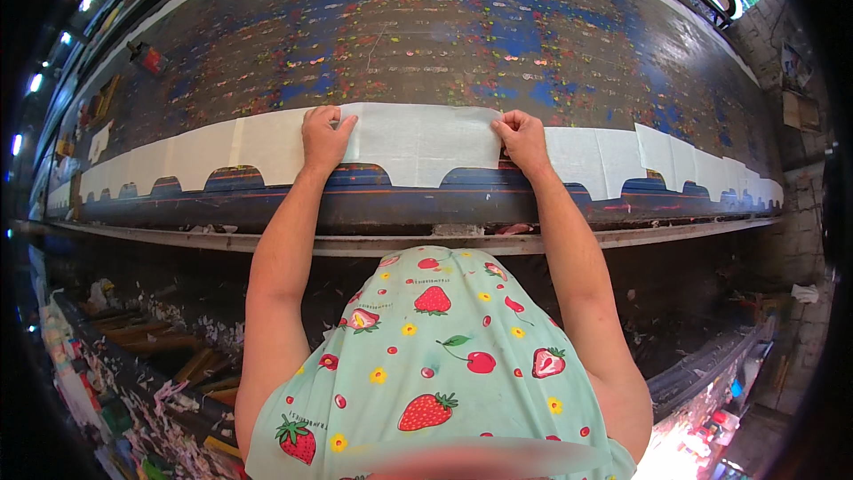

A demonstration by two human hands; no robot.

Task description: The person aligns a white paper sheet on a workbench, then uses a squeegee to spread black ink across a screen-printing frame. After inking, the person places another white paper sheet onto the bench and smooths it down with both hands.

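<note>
A white, cloth-like cut piece (pixel 422 147) lies near the front edge of a long stained table (pixel 400 44), in front of my body. Its upper left corner is pinched between the thumb and fingers of my left hand (pixel 325 135). At the upper right corner, my right hand (pixel 522 137) pinches the piece in the same way. Similar white pieces run in a row on both sides, a cream one (pixel 275 147) at the left and a white one (pixel 591 160) at the right. Curved notches along their lower edges show the dark table beneath.
A metal rail (pixel 355 244) runs along the table's near side. A small red-and-dark object (pixel 147 58) sits at the table's far left. Below on the left, a trough holds wooden strips (pixel 191 364) and scraps. Brick-like paving (pixel 804 213) lies at the right.
</note>
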